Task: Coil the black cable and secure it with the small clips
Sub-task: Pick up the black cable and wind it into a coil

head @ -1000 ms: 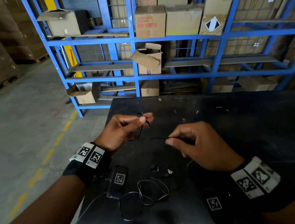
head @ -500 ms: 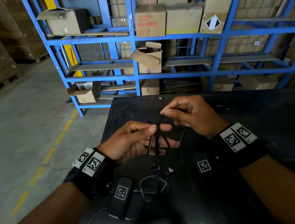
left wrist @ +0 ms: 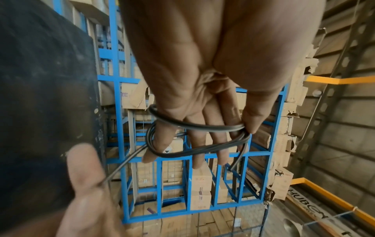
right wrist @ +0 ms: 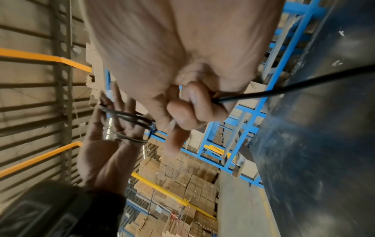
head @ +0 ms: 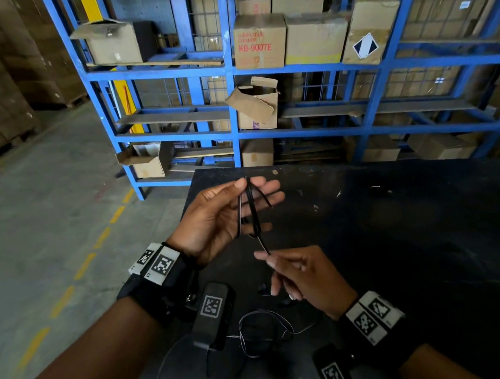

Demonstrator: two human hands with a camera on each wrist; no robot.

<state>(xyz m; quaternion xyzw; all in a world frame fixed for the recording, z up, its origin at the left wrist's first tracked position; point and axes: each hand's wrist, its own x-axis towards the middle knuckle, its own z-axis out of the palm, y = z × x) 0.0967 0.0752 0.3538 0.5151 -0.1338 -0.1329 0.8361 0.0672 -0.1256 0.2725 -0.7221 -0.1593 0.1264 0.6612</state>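
Observation:
The black cable (head: 253, 210) hangs in a few long loops across my left palm. My left hand (head: 247, 186) is raised above the black table (head: 413, 235) and pinches the top of the loops between thumb and fingers. In the left wrist view the loops (left wrist: 198, 128) lie over the straight fingers. My right hand (head: 267, 255) sits just below the loops and pinches the cable's free run between thumb and forefinger. The strand (right wrist: 263, 94) leaves that hand toward the table. Two small dark clips (head: 263, 289) lie on the table under my right hand.
A black marker-tagged unit (head: 214, 313) and a thin looped wire (head: 264, 330) lie near the table's front edge. Blue racking (head: 232, 100) with cardboard boxes stands behind the table. Concrete floor with yellow dashes (head: 83, 264) lies to the left.
My right hand has come down from above the loops to below them, drawing the cable with it. My left hand has risen and turned palm-up with the loops.

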